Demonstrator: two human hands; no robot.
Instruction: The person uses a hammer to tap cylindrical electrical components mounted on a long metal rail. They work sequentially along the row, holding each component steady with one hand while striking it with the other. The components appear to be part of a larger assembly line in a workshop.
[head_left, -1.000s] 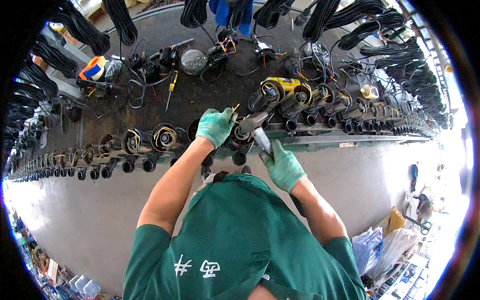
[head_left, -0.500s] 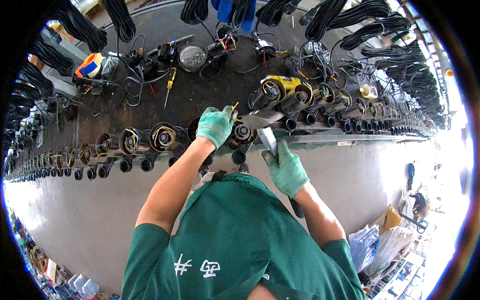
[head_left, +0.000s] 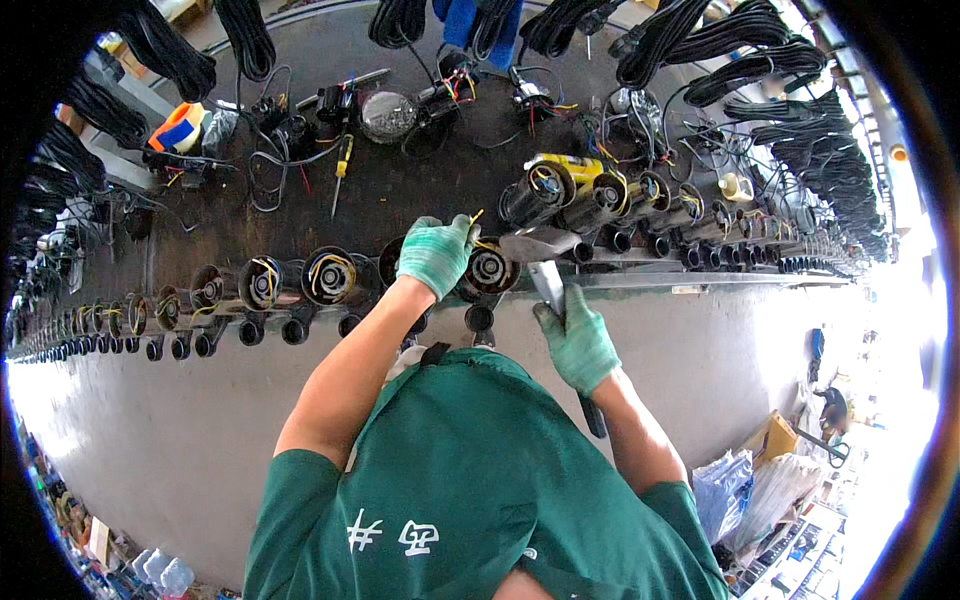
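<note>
Green-gloved, the left hand (head_left: 437, 258) is curled almost into a fist, thumb and fingertips pinching a short yellow strip (head_left: 477, 215) whose tip pokes out above. We cannot tell whether the strip joins the wiring below it. The right hand (head_left: 578, 345), gloved alike, wraps the handle of a hammer (head_left: 549, 288), fingers fully round it, the black grip end showing below the wrist.

Position of the round black housing (head_left: 490, 268): front edge of the dark bench (head_left: 400, 185), between the hands, its mouth toward us. We log the left hand as nearer — just beside the rim on its left. The right hand sits lower and farther off to the right, but the hammer bridges that gap: its handle slants up and leftward, and its grey head (head_left: 540, 243) lies crosswise by the housing's upper right rim. Touching or hovering, we cannot tell from this angle.

Around these: similar housings (head_left: 329, 275) line up leftward, more housings (head_left: 537, 192) to the right; a yellow-handled screwdriver (head_left: 343, 165) lies beyond the left hand, tip toward us, near a dish of small parts (head_left: 390, 117).
</note>
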